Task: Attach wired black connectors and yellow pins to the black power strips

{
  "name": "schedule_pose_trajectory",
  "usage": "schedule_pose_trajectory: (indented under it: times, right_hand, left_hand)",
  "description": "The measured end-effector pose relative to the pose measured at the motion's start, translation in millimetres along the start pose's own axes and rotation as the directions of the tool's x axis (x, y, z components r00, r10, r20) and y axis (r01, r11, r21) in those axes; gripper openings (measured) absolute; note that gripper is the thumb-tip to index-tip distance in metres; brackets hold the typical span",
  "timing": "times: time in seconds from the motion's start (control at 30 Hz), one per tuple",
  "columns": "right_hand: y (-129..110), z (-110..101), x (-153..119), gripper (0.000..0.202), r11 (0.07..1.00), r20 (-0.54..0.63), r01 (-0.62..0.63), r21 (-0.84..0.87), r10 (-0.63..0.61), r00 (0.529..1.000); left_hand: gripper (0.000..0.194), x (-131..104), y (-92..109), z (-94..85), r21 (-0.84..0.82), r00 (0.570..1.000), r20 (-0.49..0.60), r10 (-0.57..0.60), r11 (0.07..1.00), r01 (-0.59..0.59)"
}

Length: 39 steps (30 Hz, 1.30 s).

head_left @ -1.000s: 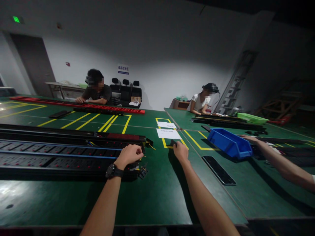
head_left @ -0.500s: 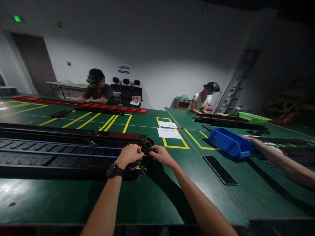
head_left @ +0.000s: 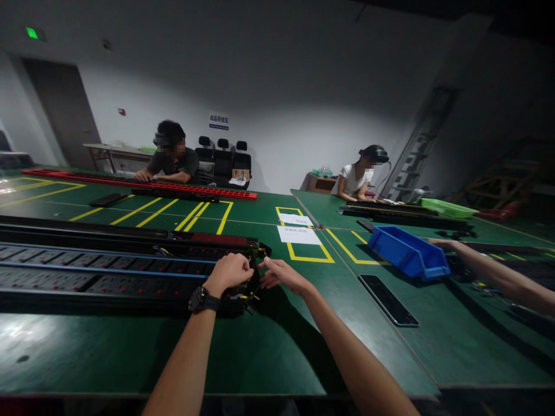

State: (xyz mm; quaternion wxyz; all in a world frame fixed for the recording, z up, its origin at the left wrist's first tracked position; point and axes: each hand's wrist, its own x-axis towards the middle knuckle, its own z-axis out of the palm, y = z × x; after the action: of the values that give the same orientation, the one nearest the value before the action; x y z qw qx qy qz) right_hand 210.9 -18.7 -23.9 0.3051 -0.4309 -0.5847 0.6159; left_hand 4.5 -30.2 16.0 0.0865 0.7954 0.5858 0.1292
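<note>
Long black strips with rows of sockets and red dots (head_left: 143, 283) lie side by side on the green table, reaching in from the left. At their right end, wires and small parts (head_left: 251, 294) stick out. My left hand (head_left: 229, 271), with a black watch at the wrist, rests over that end with its fingers curled; what they hold, if anything, is hidden. Just right of the end, my right hand (head_left: 281, 274) has its fingers partly spread beside the dark end piece, with no object seen in it.
A phone (head_left: 389, 300) and a blue bin (head_left: 407, 251) are to the right, with another person's arm (head_left: 489, 268) behind. Paper labels (head_left: 299, 234) lie ahead. Two people work across the table near a red rail (head_left: 208, 190) and a green tray (head_left: 448, 208).
My right hand's fingers have loosened and spread, and the dark piece between the hands no longer shows in them. The other person's arm at the right has shifted slightly.
</note>
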Motion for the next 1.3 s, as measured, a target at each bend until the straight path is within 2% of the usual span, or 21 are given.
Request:
schedule_pose_trajectory:
  times: [0.13,0.23,0.43,0.6,0.73,0.83,0.93,1.03,1.1,1.3]
  right_hand:
    - [-4,4,-3,0.048,0.995,-0.018,-0.034,0.092,0.036,0.999]
    - [-6,3,-5,0.049,0.988,0.018,-0.066,0.141,0.065,0.998]
    - [-4,-4,-7,0.057,0.968,0.207,-0.146,0.204,0.104,0.973]
    - [-3,0,-8,0.052,0.97,0.219,-0.094,0.223,0.044,0.975]
    - [-3,-4,-7,0.052,0.972,0.214,-0.104,0.21,0.058,0.975]
    - [0,-16,-4,0.051,0.972,0.157,-0.136,0.19,0.106,0.982]
    - [7,-30,1,0.035,0.967,-0.005,-0.139,0.212,0.143,0.99]
    - [13,-40,8,0.017,0.942,-0.144,-0.076,0.327,0.129,0.981]
    - [16,-44,12,0.01,0.903,-0.169,-0.04,0.428,0.124,0.978]
    - [19,-49,16,0.01,0.737,-0.2,-0.001,0.676,0.184,0.962]
  left_hand:
    - [0.04,0,1,-1.3,-0.024,1.0,0.002,-0.007,1.0,0.007]
    - [0.055,1,2,-1.8,-0.044,1.0,0.006,-0.026,0.999,0.026]
    - [0.054,2,4,-1.7,-0.016,0.998,0.023,-0.054,0.998,0.054]
    - [0.052,0,5,-2.5,0.029,0.999,0.008,-0.05,0.998,0.05]
    - [0.049,1,4,-2.4,-0.003,0.999,0.01,-0.041,0.999,0.041]
    - [0.049,3,1,-1.5,-0.054,0.999,0.005,-0.041,0.998,0.041]
    - [0.051,4,-2,-0.7,-0.093,1.0,0.003,-0.031,0.995,0.031]
    - [0.05,4,-3,-0.4,-0.112,1.0,0.006,-0.028,0.993,0.029]
    - [0.049,4,-3,-0.6,-0.112,0.999,0.013,-0.036,0.993,0.037]
    - [0.05,5,-2,-1.1,-0.095,0.999,0.02,-0.046,0.994,0.048]
